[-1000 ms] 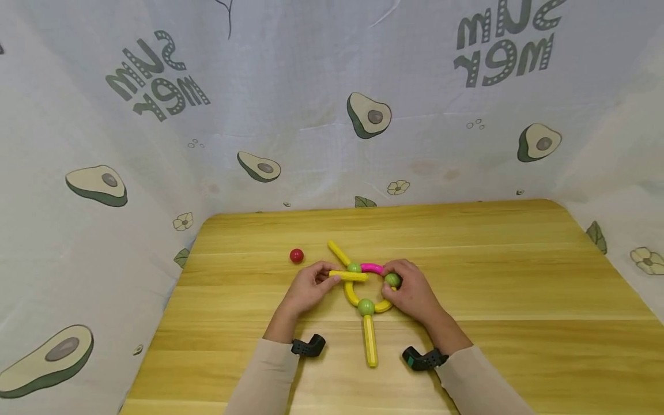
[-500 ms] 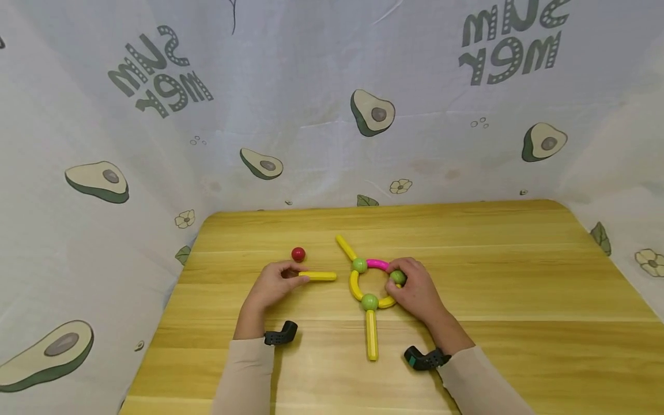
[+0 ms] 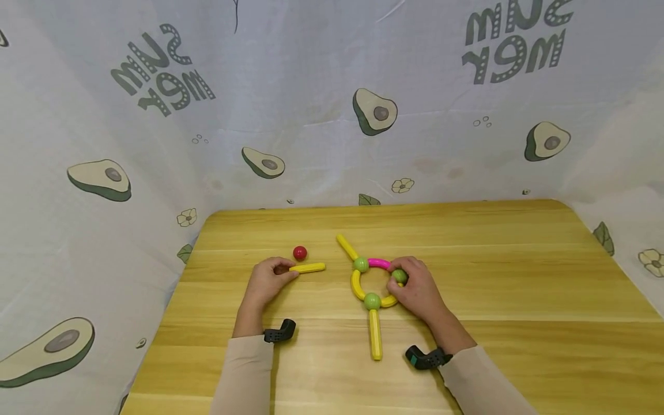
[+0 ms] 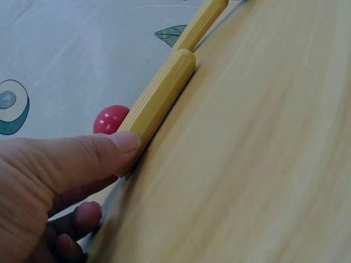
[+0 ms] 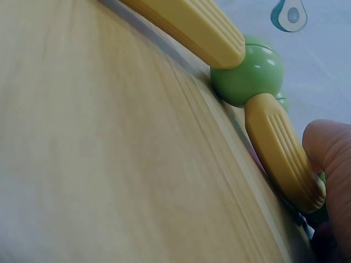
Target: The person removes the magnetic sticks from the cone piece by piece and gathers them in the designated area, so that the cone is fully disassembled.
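Observation:
Between thumb and fingers, my left hand [image 3: 264, 282] pinches one end of a straight yellow rod [image 3: 310, 268], low at the table just in front of a red ball [image 3: 300, 253]. To the right lies a ring of curved rods and green balls. My right hand [image 3: 418, 289] grips its right-hand green ball [image 3: 399, 276], partly covering it. A pink curved rod [image 3: 379, 263] and a yellow curved rod [image 3: 357, 285] belong to the ring. Straight yellow rods stick out from the upper-left green ball [image 3: 361, 264] and the front green ball [image 5: 247, 76].
Everything lies on a wood-grain table [image 3: 498, 253]. A pale cloth [image 3: 311, 92] with avocado prints hangs behind it and at both sides. Each wrist wears a black strap with a camera, such as the left wrist camera [image 3: 280, 331].
My left hand has carried the straight yellow rod left, away from above the ring, then slightly back toward the red ball. My right hand keeps its grip on the green ball.

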The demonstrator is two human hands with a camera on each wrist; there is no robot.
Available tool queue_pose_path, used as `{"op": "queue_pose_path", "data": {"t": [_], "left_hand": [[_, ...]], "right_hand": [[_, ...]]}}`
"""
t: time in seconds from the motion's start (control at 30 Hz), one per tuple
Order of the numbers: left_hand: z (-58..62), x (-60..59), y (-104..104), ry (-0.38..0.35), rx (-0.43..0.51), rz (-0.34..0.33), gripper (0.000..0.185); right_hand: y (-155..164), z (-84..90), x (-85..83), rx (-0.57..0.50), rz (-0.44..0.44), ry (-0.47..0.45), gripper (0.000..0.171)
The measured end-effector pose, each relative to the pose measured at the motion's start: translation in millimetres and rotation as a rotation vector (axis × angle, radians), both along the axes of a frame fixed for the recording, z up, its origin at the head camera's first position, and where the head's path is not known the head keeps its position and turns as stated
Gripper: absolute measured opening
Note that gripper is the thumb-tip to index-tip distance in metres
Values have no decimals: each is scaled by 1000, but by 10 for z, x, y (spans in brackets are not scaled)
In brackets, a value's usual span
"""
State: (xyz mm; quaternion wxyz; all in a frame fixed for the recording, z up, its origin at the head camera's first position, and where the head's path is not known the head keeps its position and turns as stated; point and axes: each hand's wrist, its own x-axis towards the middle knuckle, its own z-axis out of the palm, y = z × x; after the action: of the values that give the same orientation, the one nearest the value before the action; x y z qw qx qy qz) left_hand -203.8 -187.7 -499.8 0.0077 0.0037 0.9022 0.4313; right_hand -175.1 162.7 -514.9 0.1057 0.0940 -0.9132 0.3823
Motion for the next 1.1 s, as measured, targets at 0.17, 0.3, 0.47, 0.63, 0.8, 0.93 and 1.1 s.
{"op": "queue_pose_path", "data": {"t": [0.17, 0.3, 0.47, 0.63, 0.8, 0.93, 1.1], "left_hand": [[-10, -4, 10, 5, 12, 22, 24], [9, 2, -3, -10, 43, 32, 27], [39, 15, -30, -12, 81, 46, 29], [84, 24, -24, 86, 66, 75, 23], [171, 50, 156, 268, 155, 62, 20], [249, 87, 444, 358, 182, -91, 13], [261, 157, 814, 304, 94, -260, 19]], "right_hand": [[-1, 9, -5, 2, -13, -24, 21], [-9, 21, -1, -14, -26, -48, 24], [-15, 33, 7, -9, -65, -81, 31], [30, 31, -3, 26, -102, -102, 40], [120, 41, -26, 26, -78, -120, 44], [192, 75, -41, 14, -55, -156, 45], [281, 144, -61, 17, -22, -210, 45]]}}
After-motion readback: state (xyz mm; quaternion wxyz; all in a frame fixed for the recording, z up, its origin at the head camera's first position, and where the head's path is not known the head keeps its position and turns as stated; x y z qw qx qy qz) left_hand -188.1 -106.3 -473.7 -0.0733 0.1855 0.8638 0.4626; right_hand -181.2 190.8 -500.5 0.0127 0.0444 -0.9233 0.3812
